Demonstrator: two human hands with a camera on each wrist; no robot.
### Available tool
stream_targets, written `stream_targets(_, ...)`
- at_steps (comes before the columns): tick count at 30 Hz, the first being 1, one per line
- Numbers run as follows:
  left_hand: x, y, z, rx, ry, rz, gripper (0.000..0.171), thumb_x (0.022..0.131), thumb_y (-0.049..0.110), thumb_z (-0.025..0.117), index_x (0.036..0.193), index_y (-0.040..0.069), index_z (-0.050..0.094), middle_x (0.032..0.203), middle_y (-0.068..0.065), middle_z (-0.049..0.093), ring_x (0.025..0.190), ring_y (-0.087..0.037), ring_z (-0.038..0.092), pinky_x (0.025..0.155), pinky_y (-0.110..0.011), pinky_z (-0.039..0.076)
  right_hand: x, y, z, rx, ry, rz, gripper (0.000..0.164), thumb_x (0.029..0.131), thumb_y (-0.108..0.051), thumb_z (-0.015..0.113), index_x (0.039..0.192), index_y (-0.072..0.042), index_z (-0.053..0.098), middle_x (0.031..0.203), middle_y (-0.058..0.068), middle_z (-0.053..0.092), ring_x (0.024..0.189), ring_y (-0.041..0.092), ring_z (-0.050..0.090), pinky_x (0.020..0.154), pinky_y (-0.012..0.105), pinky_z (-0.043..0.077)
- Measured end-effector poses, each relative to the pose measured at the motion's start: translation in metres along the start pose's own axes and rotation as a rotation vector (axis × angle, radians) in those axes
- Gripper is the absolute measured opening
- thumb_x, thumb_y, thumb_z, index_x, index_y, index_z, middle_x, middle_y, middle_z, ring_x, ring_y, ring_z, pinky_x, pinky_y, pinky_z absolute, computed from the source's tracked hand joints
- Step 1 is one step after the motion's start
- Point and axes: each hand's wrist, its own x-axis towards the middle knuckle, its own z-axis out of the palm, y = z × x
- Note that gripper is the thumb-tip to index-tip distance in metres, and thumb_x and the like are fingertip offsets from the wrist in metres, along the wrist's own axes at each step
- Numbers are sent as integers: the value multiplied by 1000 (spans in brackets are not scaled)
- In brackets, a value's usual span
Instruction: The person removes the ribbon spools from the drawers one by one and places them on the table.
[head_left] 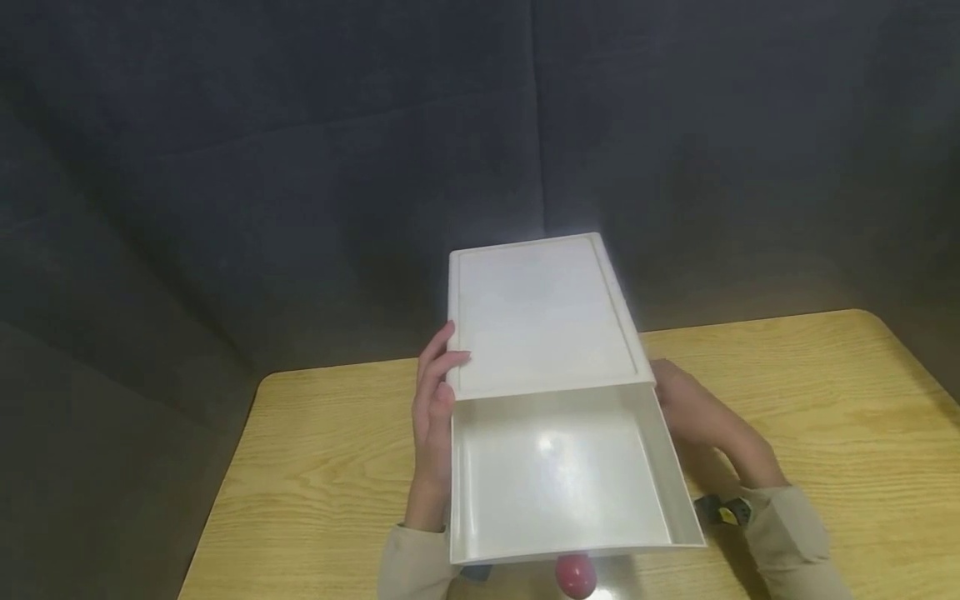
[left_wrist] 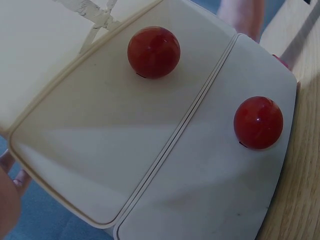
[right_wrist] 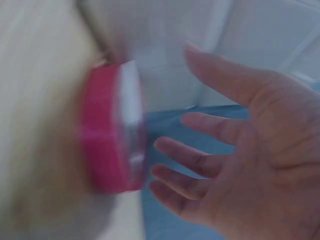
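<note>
One wide dark curtain (head_left: 262, 208) hangs behind the white drawer unit. Beneath the unit is a pale wood-grain table (head_left: 337, 450), reaching out past both of its sides. The white drawer unit (head_left: 540, 317) stands with its flat top toward the head camera. An open drawer (head_left: 562, 492), pale and shallow-walled, juts from the unit's front, on the person's side.

Beige sleeves (head_left: 787, 533) cover the forearms on either side of the unit. The left hand (head_left: 433, 417) lies against the unit's left side, its fingers somewhat spread and one fingertip over the top edge. The right hand (right_wrist: 270, 145) is low beside the unit's right side; in the right wrist view its fingers and thumb are spread and grasp nothing. Just beyond those fingertips, near the unit's right side, a red object (right_wrist: 102, 135) with a whitish face rests on the table. It is badly blurred, so what it is, and whether the fingertips touch it, cannot be told.

A dark wristband (head_left: 738, 510) with a yellow patch shows at the right wrist, to the right of the open drawer. On the unit's front are two glossy round red knobs, one on each panel: an upper knob (left_wrist: 153, 51) and, nearer the table, a lower knob (left_wrist: 258, 122).
</note>
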Motion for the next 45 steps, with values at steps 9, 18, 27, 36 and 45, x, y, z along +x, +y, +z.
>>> stream_targets(9,2,2,0,-15,-4,-9,35,105,40,39,126,22,61,161,-9,36,150,-32,27,118,-64,21,-19,-83,-32,-14,132,58,31,101,-6,57,131,-6,66,119,8,73,100,24,70,73,33,58)
stream_targets(18,1,1,-3,0,7,-4,40,105,42,39,125,14,60,160,-10,37,150,-33,28,118,-64,20,-41,-132,-36,-120,291,-43,18,95,-4,70,105,-19,73,85,-15,71,78,6,64,67,22,47)
stream_targets(27,1,3,-3,-47,0,2,30,104,36,40,125,31,61,161,-10,36,149,-33,28,116,-63,25,-58,-157,-28,-105,191,-277,38,82,2,80,97,-31,68,81,-21,62,72,-1,57,61,15,41)
stream_targets(36,1,3,-3,-37,-1,6,32,104,35,39,125,27,62,160,-10,36,149,-33,29,117,-63,24,-74,-161,-29,-129,51,-297,36,83,-10,84,97,-34,61,85,-26,59,76,-4,57,62,11,40)
stream_targets(45,1,3,-5,-34,-2,13,32,105,37,39,126,29,61,161,-10,36,150,-33,28,117,-63,23,-77,-157,-30,-188,0,-395,17,95,-30,76,93,-34,59,83,-29,55,74,-9,52,65,7,38)
